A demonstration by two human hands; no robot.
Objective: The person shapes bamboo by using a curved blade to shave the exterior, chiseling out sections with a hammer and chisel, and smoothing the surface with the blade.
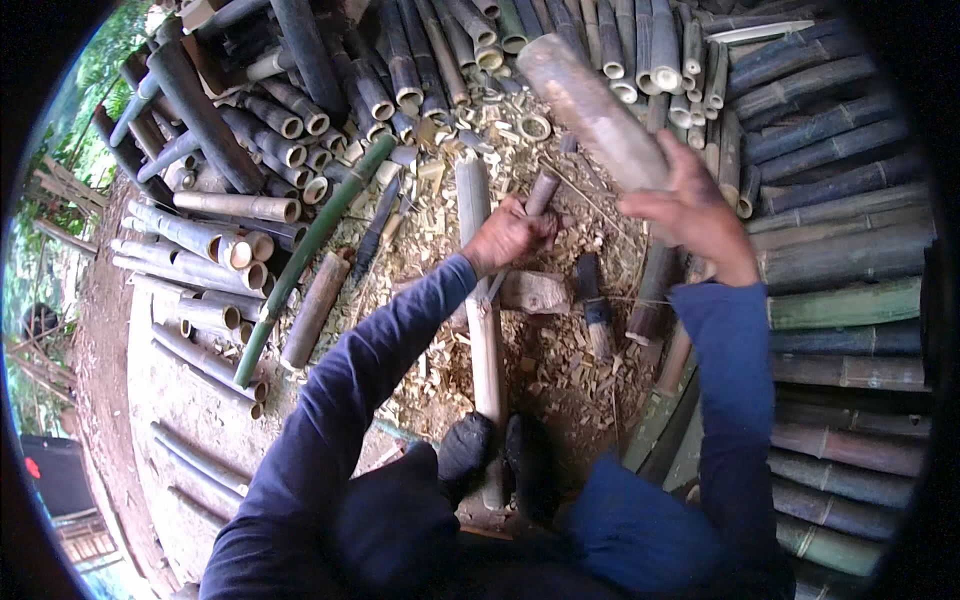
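My left hand (508, 236) is closed round a tool with a short round wooden handle (543, 192), whose end sticks up past the fingers. Its working end is mostly hidden below the fist. Under that hand runs a long pale bamboo pole (485, 345), which passes down between my dark shoes (467, 445). Up and to the right, my right hand (692, 208) grips the lower end of a thick round wooden club (597, 112). The club is raised, tilted to the upper left and blurred by motion. A short wooden block (535, 292) lies beside the pole.
Pale wood chips (430, 345) cover the ground. A green bamboo pole (315, 260) and a short bamboo piece (317, 310) lie left; a dark-handled tool (377, 228) lies nearby. A dark wrapped stick (596, 305) lies right. Stacked bamboo (840, 260) lines the right; cut tubes (410, 80) fill the back.
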